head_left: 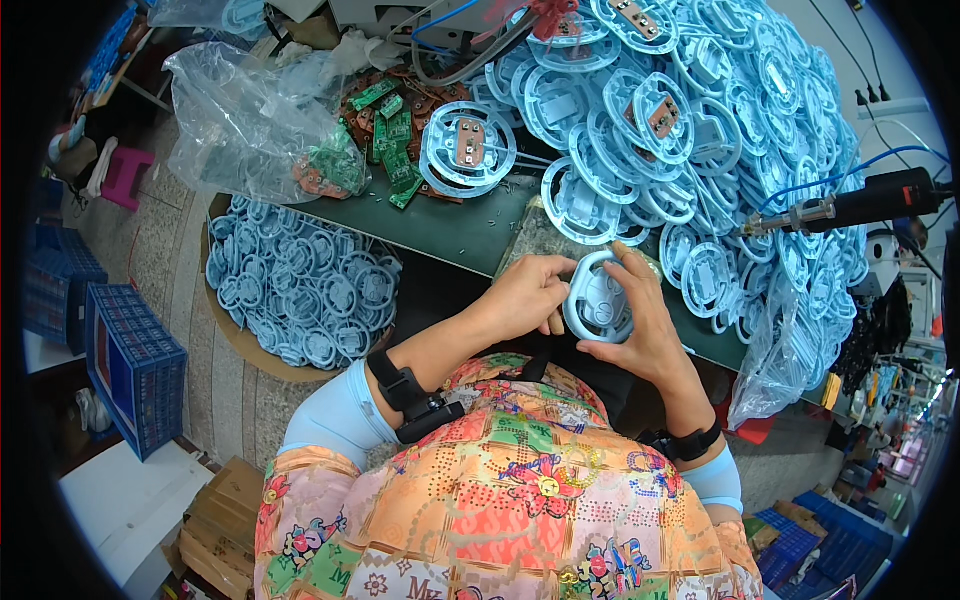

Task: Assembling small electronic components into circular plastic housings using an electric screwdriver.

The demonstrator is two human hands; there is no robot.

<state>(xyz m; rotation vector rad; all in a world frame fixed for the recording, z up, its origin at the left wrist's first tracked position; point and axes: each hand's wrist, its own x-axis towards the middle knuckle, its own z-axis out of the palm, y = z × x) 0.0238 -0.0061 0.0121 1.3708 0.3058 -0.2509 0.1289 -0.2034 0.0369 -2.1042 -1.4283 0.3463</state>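
Close in front of my body, at the table's near edge, I hold a light blue ring-shaped plastic part (600, 303), tilted with its moulded centre facing up. My right hand (650, 315) grips its right side, fingers over the far rim and thumb under the near rim. My left hand (527, 297) is closed, its fingertips at the left rim; whether it holds anything small is hidden. Just beyond lies a similar part (582, 203) on the pile. Another part (468, 145), with a copper-coloured circuit board in its middle, lies farther left.
A large heap of blue parts (740, 130) covers the table's right. A black electric screwdriver (880, 205) juts in there. Green circuit boards (397, 145) and a clear plastic bag (235, 125) lie back left. A round container of blue parts (300, 285) stands left, near blue crates (135, 365).
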